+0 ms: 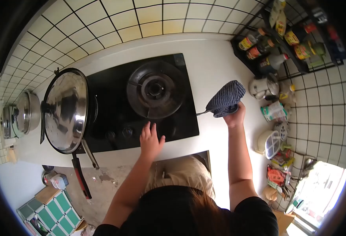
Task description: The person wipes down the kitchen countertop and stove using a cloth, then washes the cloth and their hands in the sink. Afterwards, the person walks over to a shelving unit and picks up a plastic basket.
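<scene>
My right hand (235, 115) is closed around a bunched dark blue striped cloth (226, 98), raised over the white counter to the right of the stove. A thin dark end hangs from the cloth's left side near the stove edge. My left hand (151, 141) has its fingers spread, over the front edge of the black glass gas stove (112, 110). Its fingertips point at the round burner (156, 89), which has no pot on it. On the left burner sits a wok with a shiny domed lid (66, 112) and a red-and-black handle (81, 179).
Steel pots (28, 112) stand on the counter at far left. Sauce bottles (255, 49) fill a black rack at the back right. Below it are a kettle (264, 86), a white basket (269, 143) and seasoning packets (277, 175). A green-panelled cabinet (51, 214) is at lower left.
</scene>
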Demonstrator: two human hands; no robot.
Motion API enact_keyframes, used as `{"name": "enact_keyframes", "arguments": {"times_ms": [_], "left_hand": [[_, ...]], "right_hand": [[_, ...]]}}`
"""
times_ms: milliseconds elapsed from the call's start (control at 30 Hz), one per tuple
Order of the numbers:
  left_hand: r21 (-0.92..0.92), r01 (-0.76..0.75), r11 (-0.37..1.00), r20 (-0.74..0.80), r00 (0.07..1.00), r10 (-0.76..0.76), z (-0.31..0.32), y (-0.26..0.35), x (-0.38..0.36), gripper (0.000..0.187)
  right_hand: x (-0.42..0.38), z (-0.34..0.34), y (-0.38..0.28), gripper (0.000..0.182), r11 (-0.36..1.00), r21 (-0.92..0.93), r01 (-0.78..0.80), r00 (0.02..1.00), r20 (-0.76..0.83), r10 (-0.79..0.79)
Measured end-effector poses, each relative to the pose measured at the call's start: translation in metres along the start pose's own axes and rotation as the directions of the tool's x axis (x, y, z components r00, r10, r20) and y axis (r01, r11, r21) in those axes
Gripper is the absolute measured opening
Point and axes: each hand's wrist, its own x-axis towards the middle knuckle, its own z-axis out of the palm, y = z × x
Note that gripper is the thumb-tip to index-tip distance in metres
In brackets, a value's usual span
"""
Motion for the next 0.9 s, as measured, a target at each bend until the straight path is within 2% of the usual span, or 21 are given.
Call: {"name": "enact_keyframes", "arguments": {"times_ms": [67,100,133,233,267,333,367,400,467,500,533,567,633,667,700,733,767,833,867,900], "left_hand": [[-0.149,-0.052,0.987,-0.061,0.997,0.044,-0.006,-0.009,-0.004,0.051],[-0.149,-0.049,0.988,-0.072,0.997,0.039,-0.015,-0.01,-0.006,0.048],[-0.148,-0.059,0.987,-0.086,0.995,0.047,-0.022,-0.012,-0.009,0.044],[-0.208,-0.11,0.972,-0.128,0.988,0.085,-0.041,-0.025,-0.026,0.035],[-0.235,-0.125,0.964,-0.146,0.985,0.093,-0.047,-0.029,-0.034,0.032],[-0.362,-0.063,0.93,-0.065,0.997,0.042,-0.066,-0.033,-0.052,0.026],[-0.42,-0.022,0.907,-0.031,0.999,0.01,-0.075,-0.037,-0.06,0.024],[-0.421,-0.036,0.906,-0.041,0.999,0.021,-0.082,-0.042,-0.069,0.02],[-0.548,0.084,0.832,0.038,0.996,-0.076,-0.086,-0.063,-0.093,0.018],[-0.608,0.141,0.781,0.081,0.99,-0.115,-0.085,-0.077,-0.105,0.017],[-0.61,0.107,0.785,0.041,0.994,-0.103,-0.082,-0.094,-0.116,0.017],[-0.638,0.159,0.754,0.083,0.987,-0.138,-0.08,-0.113,-0.129,0.016],[-0.688,0.251,0.681,0.168,0.968,-0.187,-0.08,-0.155,-0.158,0.015],[-0.714,0.249,0.655,0.148,0.967,-0.206,-0.084,-0.172,-0.171,0.014],[-0.747,0.335,0.574,0.207,0.938,-0.278,-0.092,-0.192,-0.186,0.017],[-0.772,0.412,0.484,0.269,0.902,-0.339,-0.102,-0.212,-0.2,0.02],[-0.788,0.48,0.385,0.334,0.859,-0.388,-0.107,-0.226,-0.212,0.022],[-0.877,0.439,0.196,0.317,0.835,-0.45,-0.146,-0.23,-0.222,0.031],[-0.906,0.41,0.101,0.318,0.819,-0.477,-0.165,-0.231,-0.225,0.035],[-0.906,0.406,0.12,0.294,0.807,-0.512,-0.174,-0.233,-0.224,0.038]], "right_hand": [[-0.029,0.004,-0.001,0.034,0.999,0.024,-0.024,1.0,0.007,0.024],[-0.041,0.01,0.0,0.033,0.999,0.036,-0.035,0.999,0.016,0.034],[-0.053,0.019,0.001,0.032,0.998,0.044,-0.034,0.997,-0.063,0.037],[-0.063,-0.027,0.004,0.033,0.99,0.009,-0.139,0.99,-0.026,0.14],[-0.064,-0.048,0.006,0.031,0.983,-0.066,-0.171,0.983,-0.086,0.165],[-0.064,-0.076,0.018,0.033,0.946,-0.261,-0.194,0.938,-0.331,0.101],[-0.065,-0.097,0.022,0.034,0.905,-0.382,-0.186,0.955,-0.288,0.075],[-0.068,-0.103,0.025,0.033,0.856,-0.472,-0.212,0.94,-0.339,0.046],[-0.065,-0.14,0.026,0.028,0.779,-0.581,-0.236,0.942,-0.332,0.037],[-0.065,-0.146,0.024,0.028,0.707,-0.676,-0.206,0.947,-0.319,-0.029],[-0.065,-0.15,0.023,0.028,0.729,-0.666,-0.157,0.95,-0.303,-0.072],[-0.063,-0.148,0.019,0.031,0.69,-0.707,-0.154,0.939,-0.322,-0.121],[-0.064,-0.13,0.024,0.034,0.273,-0.959,-0.072,0.908,-0.177,-0.381],[-0.066,-0.121,0.027,0.033,-0.08,-0.996,-0.046,0.837,0.005,-0.547],[-0.069,-0.113,0.03,0.032,-0.419,-0.905,-0.068,0.739,0.236,-0.631],[-0.068,-0.103,0.033,0.031,-0.694,-0.705,-0.142,0.623,0.481,-0.616],[-0.071,-0.083,0.041,0.03,-0.559,-0.829,0.001,0.72,0.389,-0.576],[-0.09,-0.023,0.073,0.027,-0.173,-0.967,0.185,0.889,0.24,-0.39],[-0.104,0.009,0.093,0.025,-0.109,-0.971,0.213,0.959,0.229,-0.166],[-0.116,0.038,0.121,0.023,-0.04,-0.975,0.219,0.974,0.216,0.066]]}}
